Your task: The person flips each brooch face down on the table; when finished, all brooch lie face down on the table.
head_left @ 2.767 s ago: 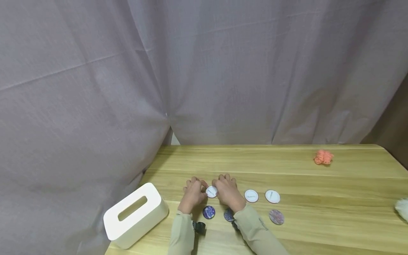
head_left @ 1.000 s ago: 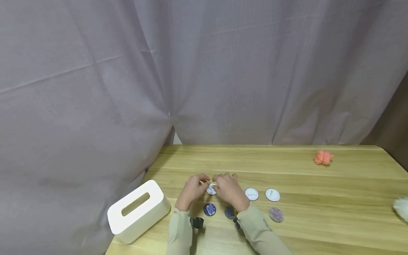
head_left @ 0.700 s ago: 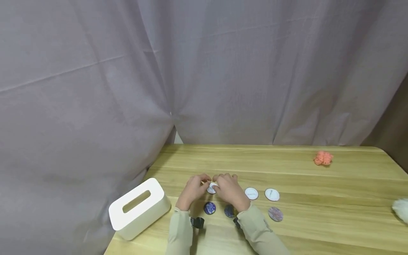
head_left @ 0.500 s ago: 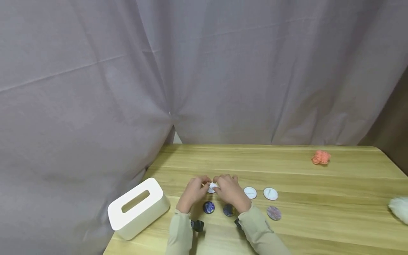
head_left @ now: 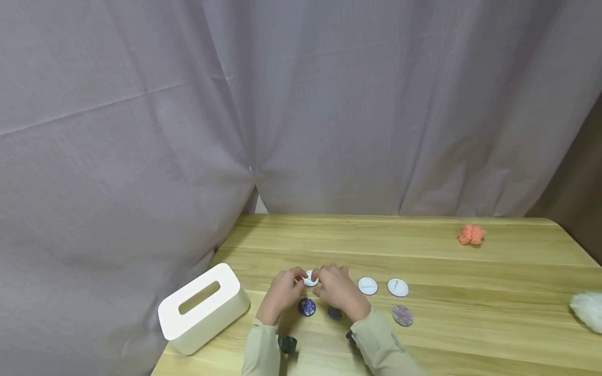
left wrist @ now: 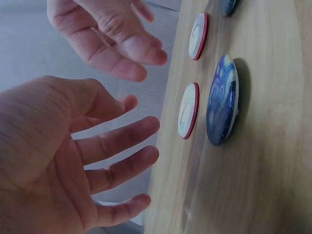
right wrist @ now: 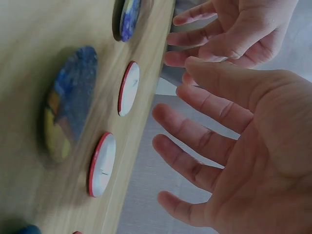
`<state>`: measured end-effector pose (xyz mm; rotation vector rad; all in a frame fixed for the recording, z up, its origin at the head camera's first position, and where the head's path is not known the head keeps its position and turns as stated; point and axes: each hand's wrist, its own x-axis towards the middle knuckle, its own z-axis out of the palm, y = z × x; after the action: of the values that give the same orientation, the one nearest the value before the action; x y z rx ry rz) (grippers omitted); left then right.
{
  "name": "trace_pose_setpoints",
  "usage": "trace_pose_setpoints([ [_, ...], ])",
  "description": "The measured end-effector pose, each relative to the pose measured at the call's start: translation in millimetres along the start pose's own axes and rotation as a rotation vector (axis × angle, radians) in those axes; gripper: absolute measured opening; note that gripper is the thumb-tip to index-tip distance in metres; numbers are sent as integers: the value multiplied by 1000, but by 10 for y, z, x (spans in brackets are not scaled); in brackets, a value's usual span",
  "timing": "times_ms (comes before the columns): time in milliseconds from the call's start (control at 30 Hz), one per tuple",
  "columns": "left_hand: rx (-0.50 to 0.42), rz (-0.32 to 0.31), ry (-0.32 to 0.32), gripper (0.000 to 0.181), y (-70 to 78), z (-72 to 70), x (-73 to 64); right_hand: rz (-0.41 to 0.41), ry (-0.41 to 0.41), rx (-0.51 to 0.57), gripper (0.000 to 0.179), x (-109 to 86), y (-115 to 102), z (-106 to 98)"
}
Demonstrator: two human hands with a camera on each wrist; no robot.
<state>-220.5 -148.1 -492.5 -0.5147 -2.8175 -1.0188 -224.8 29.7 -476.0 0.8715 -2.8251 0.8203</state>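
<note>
White disc (head_left: 310,282), red-rimmed: is lying on the table (head_left: 470,292) between the hands, its mark illegible. Left hand (head_left: 284,291), right hand (head_left: 339,290): are hovering, fingers standing apart. Two more white discs (head_left: 368,286): are showing markings too small to read.

In the head view we could see three white discs (head_left: 397,287), three picture discs (head_left: 307,307), one box (head_left: 202,309) left of the left hand (head_left: 284,290), one orange bunch (head_left: 471,235) and one fluffy thing (head_left: 589,310) right of the right hand (head_left: 339,290).
</note>
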Motion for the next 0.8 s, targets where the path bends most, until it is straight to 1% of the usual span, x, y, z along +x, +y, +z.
trace_pose_setpoints([
  [67, 10, 12, -6, 21, -16, -10, -22, 5, -17, -4, 19, -10, -4, 13],
  [200, 38, 12, -37, 28, -51, -27, -78, -2, -32, -28, 23, -36, -18, 42],
  [300, 50, -14, -61, 34, -70, -11, -123, -16, -28, -48, 24, -66, -27, 75],
  [433, 54, -44, -73, 35, -85, -5, -158, -39, -13, -74, 23, -73, -41, 124],
  [633, 41, -58, -61, 33, -93, 13, -180, -72, 9, -111, 23, -66, -53, 165],
  [800, 42, -36, -55, 29, -83, 38, -190, -82, -7, -131, 21, -72, -68, 183],
])
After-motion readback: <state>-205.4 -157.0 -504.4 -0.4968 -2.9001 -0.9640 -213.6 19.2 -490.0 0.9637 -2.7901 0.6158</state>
